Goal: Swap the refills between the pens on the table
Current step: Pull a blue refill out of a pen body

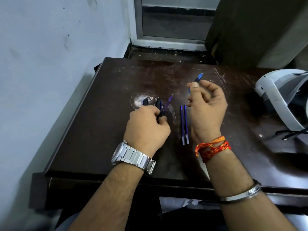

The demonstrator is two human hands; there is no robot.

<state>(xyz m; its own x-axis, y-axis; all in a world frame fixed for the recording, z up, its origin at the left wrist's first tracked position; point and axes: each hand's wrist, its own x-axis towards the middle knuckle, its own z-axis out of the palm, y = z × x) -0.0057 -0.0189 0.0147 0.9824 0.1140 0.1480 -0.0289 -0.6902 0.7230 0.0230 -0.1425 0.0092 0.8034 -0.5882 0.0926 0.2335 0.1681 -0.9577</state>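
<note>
Refills (pixel 184 124) — a pair — lie mid-way across the desk (pixel 100 130) between the left hand (pixel 146 129), curled round dark pen barrels (pixel 158 104), and the right hand (pixel 206 105), pinching a blue pen piece (pixel 199 77).

Bare tabletop (pixel 86 139) runs along the left edge, near left corner and far edge. Mid-table, the left hand (pixel 146 125) gripping dark pen barrels (pixel 158 105) and the right hand (pixel 206 105) pinching a blue pen piece (pixel 199 77) flank two refills (pixel 184 124). A white headset (pixel 280 97) and black cable (pixel 290 135) crowd the right edge.
</note>
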